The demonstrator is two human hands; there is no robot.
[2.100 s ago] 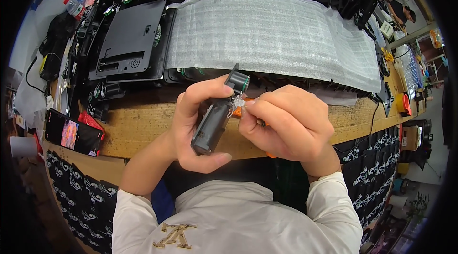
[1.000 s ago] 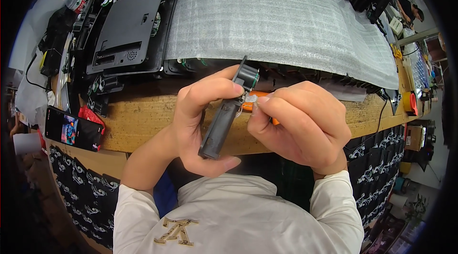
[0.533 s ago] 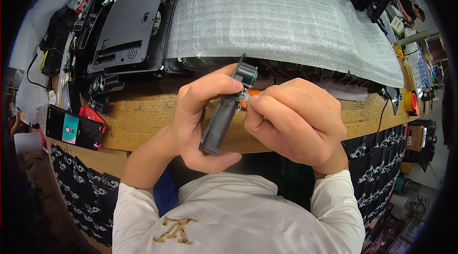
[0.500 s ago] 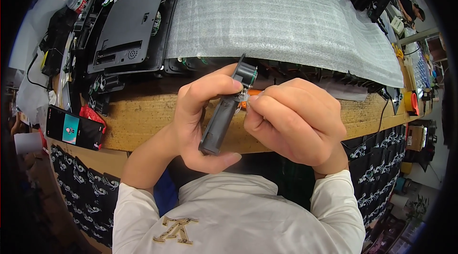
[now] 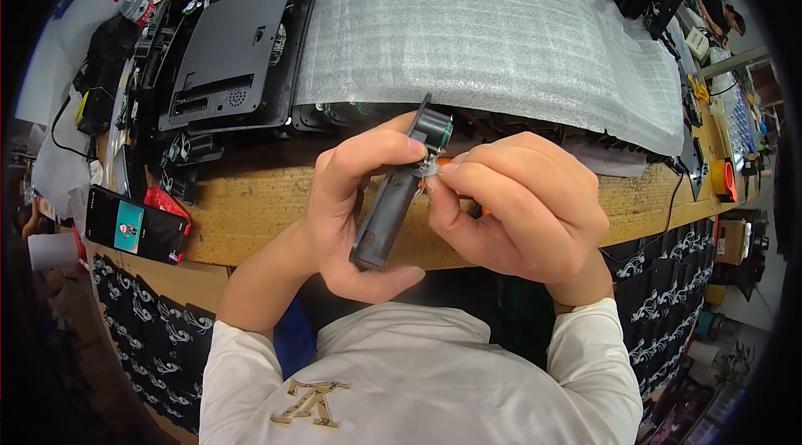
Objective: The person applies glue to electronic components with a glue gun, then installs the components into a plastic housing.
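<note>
My left hand (image 5: 347,194) is closed around a black plastic housing (image 5: 387,223), a long box-like body with a short round part at its far end. The housing is tilted, its far end leaning to the right. At its middle sits a small whitish connector with thin wires (image 5: 428,167). The fingertips of my right hand (image 5: 522,207) pinch at this connector from the right. How much of it lies between the fingers is hidden. Something orange (image 5: 445,162) shows behind the right fingertips, mostly covered.
White foam sheeting (image 5: 493,52) covers a stack of black parts beyond my hands. Left of it lies a black panel (image 5: 230,61). A lit phone (image 5: 134,226) rests at the wooden bench's left edge (image 5: 242,203). A red-and-yellow tape roll (image 5: 723,180) stands far right.
My right fingertips have shifted slightly at the connector. The left hand keeps its hold on the housing, and the whole view has moved a little.
</note>
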